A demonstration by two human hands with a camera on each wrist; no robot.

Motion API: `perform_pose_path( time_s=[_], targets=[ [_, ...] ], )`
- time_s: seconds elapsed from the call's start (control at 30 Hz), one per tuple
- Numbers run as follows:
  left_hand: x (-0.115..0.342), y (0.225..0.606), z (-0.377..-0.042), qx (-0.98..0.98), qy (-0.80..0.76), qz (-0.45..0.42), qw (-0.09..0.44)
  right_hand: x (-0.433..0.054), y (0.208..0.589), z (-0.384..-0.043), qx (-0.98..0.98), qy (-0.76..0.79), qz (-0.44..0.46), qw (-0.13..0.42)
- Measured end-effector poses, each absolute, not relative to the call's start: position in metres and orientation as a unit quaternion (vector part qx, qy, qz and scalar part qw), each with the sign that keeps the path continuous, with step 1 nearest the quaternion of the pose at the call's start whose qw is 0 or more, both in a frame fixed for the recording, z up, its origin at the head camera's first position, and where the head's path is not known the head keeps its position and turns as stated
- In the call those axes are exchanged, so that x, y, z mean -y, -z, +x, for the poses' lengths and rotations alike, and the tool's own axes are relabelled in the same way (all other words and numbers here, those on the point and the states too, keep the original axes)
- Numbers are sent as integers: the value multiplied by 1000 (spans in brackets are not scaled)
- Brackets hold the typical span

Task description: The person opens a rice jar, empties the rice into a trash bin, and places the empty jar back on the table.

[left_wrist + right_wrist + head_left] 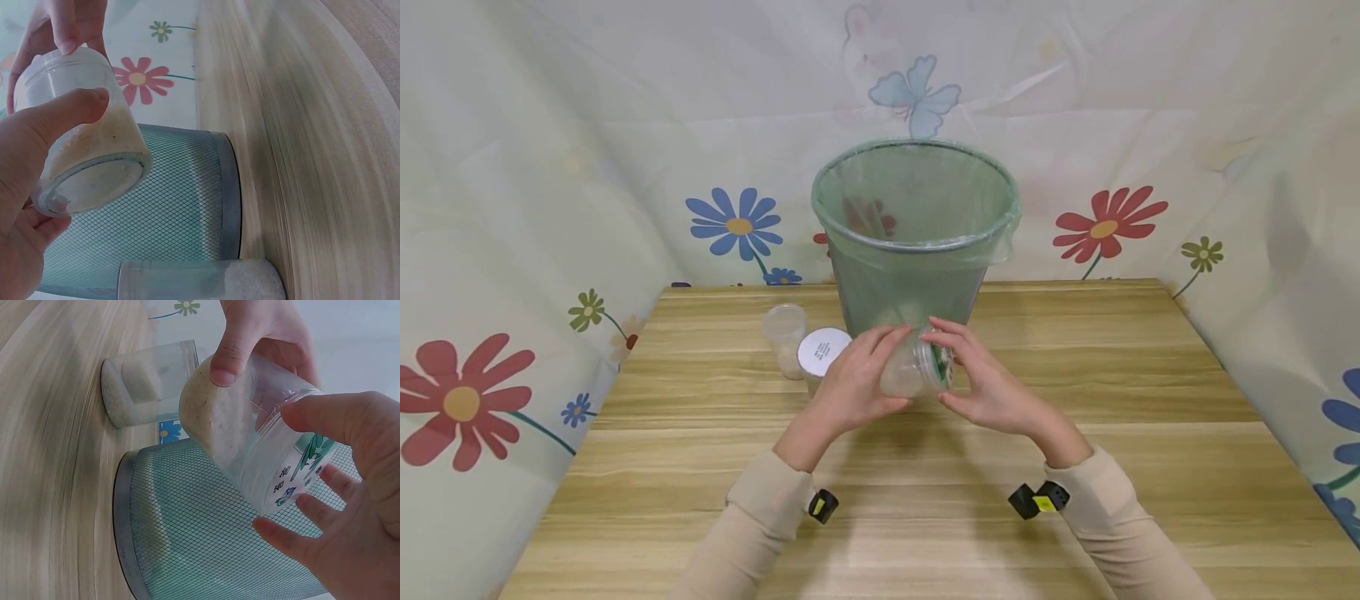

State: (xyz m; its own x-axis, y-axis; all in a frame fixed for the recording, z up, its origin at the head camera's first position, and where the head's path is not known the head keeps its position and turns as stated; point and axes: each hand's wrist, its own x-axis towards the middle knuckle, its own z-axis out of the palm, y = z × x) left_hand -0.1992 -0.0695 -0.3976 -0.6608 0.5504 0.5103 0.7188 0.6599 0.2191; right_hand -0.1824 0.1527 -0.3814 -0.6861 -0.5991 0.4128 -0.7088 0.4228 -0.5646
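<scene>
A clear plastic jar (901,373) is held tilted on its side in front of the mesh bin. Pale, grainy contents (228,419) lie toward its base. My left hand (853,379) grips the jar's body, thumb on one side and fingers round the other. At the other end, my right hand (992,383) holds the rim of the jar's lid (294,472) between thumb and fingers. That lid bears a green and white printed label and sits on the jar. In the right wrist view several right fingers are spread beside the lid.
The bin (910,287), lined with a thin green bag, stands at the back middle of the wooden table (895,517). To its left stand a clear container (786,337) with pale contents and another with a white, printed round top (823,350). Flower-printed sheeting (730,150) surrounds the table.
</scene>
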Motion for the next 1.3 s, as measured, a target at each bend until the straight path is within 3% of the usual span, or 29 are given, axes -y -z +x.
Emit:
perform_pose_path(
  time_s=[0.4,0.8,1.3],
  targets=[
    [68,399,-200,882,209,-363,219,-150,383,-184,841,-375,370,121],
    [65,397,-199,877,213,-364,229,-147,380,-183,881,-400,247,46],
    [67,398,-201,883,213,-360,211,-152,381,-187,848,-426,313,28]
  ],
)
